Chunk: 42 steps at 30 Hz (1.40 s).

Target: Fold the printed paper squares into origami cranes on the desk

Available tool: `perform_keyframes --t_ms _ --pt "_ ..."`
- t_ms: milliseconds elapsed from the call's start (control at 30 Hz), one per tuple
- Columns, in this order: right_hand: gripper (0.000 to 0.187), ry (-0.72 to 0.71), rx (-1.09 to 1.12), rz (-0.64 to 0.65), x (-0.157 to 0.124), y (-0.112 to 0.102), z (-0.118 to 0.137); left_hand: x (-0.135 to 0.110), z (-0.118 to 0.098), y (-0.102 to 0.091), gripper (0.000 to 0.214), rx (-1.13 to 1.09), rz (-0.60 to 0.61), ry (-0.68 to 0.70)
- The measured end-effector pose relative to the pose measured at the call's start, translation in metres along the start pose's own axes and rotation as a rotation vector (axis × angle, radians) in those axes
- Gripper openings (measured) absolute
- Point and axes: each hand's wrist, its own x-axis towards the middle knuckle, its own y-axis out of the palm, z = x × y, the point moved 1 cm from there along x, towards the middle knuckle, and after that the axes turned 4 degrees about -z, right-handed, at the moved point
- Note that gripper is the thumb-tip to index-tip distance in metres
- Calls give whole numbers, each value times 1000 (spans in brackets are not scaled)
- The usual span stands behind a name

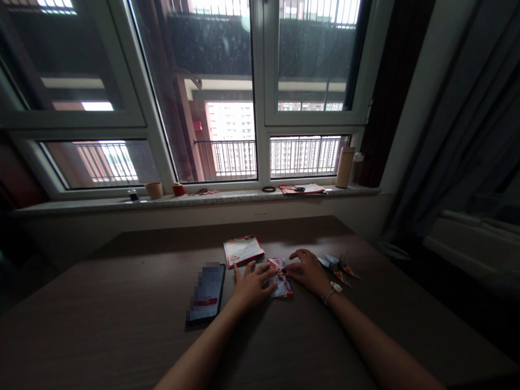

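Observation:
A small folded piece of patterned red and white paper (281, 279) lies on the dark wooden table (122, 325). My left hand (251, 285) rests flat on the table with its fingers spread, their tips pressing the paper's left edge. My right hand (307, 270) lies on the paper's right side, fingers bent and pressing down on it. A bracelet (333, 289) is on my right wrist.
A phone (206, 293) lies left of my hands. A red and white booklet (242, 250) sits just behind them. Folded paper figures (340, 268) lie to the right. The windowsill (195, 199) holds cups (154, 190), a tall tumbler (345, 167) and papers (303, 189).

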Motion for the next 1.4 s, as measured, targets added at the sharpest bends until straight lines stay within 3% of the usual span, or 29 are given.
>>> perform_keyframes --t_ms 233,767,1400 --pt "23 66 -3 52 5 2 0 5 6 -1 44 1 -2 -1" --pt "51 -17 88 249 7 -12 -11 4 5 -4 47 42 15 -4" --pt "47 30 61 184 -1 -11 3 3 4 -4 50 -2 33 -19"
